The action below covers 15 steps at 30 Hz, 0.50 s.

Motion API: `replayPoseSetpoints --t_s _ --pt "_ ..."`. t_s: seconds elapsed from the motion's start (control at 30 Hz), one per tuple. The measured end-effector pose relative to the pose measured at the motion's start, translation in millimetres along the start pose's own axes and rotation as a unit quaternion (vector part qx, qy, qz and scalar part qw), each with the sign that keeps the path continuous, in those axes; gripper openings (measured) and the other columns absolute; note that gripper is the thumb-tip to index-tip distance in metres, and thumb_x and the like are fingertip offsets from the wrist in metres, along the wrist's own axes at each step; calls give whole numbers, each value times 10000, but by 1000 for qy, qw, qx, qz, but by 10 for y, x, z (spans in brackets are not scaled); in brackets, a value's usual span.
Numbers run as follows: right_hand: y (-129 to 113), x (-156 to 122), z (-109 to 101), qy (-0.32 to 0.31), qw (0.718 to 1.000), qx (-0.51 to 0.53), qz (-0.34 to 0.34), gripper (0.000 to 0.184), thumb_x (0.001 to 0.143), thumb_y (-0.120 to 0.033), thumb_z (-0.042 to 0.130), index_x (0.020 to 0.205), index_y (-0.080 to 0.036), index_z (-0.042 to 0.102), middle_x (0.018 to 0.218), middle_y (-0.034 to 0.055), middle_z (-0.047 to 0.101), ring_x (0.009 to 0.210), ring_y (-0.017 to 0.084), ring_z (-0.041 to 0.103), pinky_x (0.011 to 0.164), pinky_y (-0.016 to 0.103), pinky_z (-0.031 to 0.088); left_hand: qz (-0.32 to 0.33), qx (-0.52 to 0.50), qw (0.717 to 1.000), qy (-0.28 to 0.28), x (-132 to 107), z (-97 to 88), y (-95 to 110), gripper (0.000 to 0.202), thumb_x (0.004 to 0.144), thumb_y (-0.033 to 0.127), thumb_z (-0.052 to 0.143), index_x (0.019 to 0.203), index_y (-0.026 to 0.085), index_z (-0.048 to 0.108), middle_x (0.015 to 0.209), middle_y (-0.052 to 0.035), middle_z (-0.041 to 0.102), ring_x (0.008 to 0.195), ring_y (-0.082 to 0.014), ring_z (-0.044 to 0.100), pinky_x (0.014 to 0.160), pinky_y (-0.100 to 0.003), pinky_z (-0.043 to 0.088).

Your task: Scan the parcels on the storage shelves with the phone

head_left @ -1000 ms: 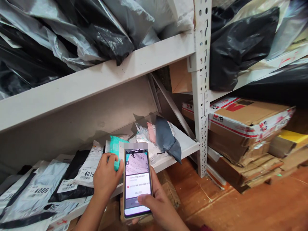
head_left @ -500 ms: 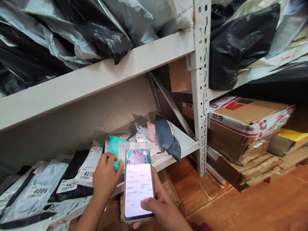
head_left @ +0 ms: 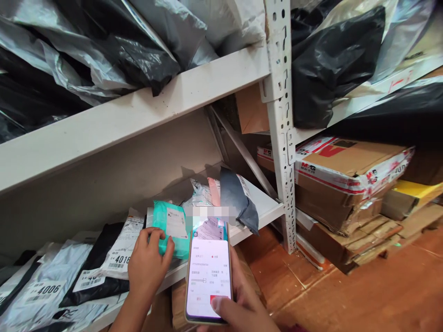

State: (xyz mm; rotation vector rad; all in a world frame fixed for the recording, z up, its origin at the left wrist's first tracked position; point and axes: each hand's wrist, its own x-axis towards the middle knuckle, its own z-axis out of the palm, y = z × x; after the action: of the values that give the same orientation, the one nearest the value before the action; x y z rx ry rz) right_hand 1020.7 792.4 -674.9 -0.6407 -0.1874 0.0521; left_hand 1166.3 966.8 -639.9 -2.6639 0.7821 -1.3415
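Note:
My right hand [head_left: 242,295] holds a smartphone [head_left: 208,276] upright over the shelf edge, its thumb on the lower part of the lit screen, beside a red button. The screen shows a camera picture of a label above lines of text. To the left, my left hand [head_left: 149,258] lies against the front of a teal parcel [head_left: 159,216] with a white label. Its fingers are bent and apart, not closed round the parcel. Just left of this hand leans a white parcel [head_left: 126,240] marked 4016. Behind the phone, a dark grey parcel [head_left: 237,198] and a pink one [head_left: 214,191] stand.
More labelled parcels, one marked 4006 [head_left: 44,290], line the lower shelf. A white shelf beam [head_left: 138,117] crosses above, under black and grey bags [head_left: 114,50]. A perforated post [head_left: 282,138] rises at centre right. Cardboard boxes [head_left: 339,193] are stacked beyond it.
The phone has shifted slightly right, showing more of the teal parcel and its label. A red button now shows by my right thumb. My left hand stays at the teal parcel. The view has shifted a little.

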Motion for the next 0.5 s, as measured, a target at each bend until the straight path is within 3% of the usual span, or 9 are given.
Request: replayPoseSetpoints --t_s 0.2,0.37,0.5 --pt "-96 -79 -60 50 998 0 -37 1143 727 -382 772 1497 -294 -68 1227 104 648 996 287 670 654 328 560 10 2 1000 1 -25 28 -48 117 904 310 485 854 206 507 935 -36 523 776 -179 584 673 -285 446" --pt "-132 -146 -104 90 995 2 -34 1198 709 -375 792 1506 -353 -103 1361 102 562 1082 310 637 672 338 581 24 6 1000 11 -32 37 -73 132 913 312 463 856 200 504 920 -41 512 774 -183 582 673 -291 449" --pt "-132 -165 -112 106 994 2 -30 1208 692 -398 807 1514 -349 -77 1409 87 531 1197 321 573 873 407 552 26 17 999 17 -27 31 -58 133 914 302 453 854 197 508 907 -43 504 758 -181 576 653 -291 449"
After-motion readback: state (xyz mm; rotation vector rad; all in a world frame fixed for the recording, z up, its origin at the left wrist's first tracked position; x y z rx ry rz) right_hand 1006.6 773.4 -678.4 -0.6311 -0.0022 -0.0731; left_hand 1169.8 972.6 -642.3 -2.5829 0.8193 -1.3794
